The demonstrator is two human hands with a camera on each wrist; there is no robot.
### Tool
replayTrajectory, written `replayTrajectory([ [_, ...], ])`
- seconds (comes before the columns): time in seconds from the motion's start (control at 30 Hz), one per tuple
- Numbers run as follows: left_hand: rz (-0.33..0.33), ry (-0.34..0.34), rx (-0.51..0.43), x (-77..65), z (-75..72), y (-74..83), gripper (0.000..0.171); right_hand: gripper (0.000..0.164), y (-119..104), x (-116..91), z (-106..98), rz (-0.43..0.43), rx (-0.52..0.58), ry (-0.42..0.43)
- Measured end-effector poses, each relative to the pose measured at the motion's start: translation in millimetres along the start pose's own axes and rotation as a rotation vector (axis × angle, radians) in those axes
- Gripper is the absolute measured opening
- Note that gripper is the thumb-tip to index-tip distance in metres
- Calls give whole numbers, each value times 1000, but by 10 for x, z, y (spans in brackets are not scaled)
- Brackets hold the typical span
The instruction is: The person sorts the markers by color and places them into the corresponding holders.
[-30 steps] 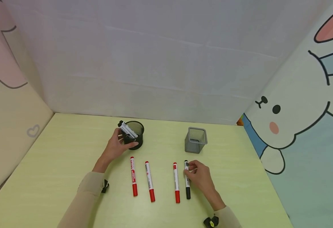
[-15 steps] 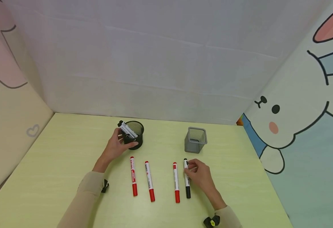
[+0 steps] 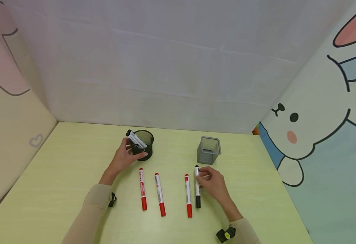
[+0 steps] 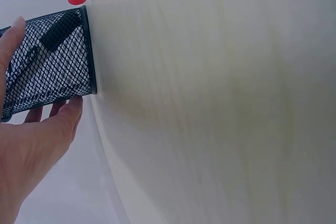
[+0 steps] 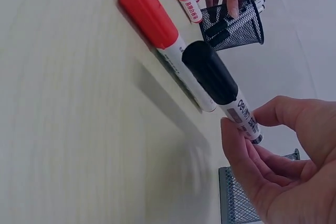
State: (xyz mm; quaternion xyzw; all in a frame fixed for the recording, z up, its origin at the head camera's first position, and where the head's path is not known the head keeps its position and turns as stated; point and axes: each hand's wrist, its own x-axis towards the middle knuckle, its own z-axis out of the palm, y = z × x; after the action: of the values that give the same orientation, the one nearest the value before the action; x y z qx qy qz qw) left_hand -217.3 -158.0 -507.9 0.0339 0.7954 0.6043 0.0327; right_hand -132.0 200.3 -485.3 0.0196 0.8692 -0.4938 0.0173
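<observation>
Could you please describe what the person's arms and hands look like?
The left sleeve and right sleeve are beige. A left black device and right black device sit by the cuffs, the right one with a yellow spot. The left hand and right hand are ungloved.

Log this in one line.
left hand: holds black mesh cup | right hand: pinches black-capped marker above table | red-capped markers: three on table | gray mesh cup: upright

Bare hands (image 3: 125,158), plain beige sleeves (image 3: 87,211), small black wrist devices (image 3: 112,199), yellow spot (image 3: 227,235) on the right one
</observation>
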Motion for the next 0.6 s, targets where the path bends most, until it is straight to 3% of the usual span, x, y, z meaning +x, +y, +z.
replayTrajectory([
  [0.6,-15,1,19,0,-4,-19,93,29,-129,126,40,0,183,-4],
])
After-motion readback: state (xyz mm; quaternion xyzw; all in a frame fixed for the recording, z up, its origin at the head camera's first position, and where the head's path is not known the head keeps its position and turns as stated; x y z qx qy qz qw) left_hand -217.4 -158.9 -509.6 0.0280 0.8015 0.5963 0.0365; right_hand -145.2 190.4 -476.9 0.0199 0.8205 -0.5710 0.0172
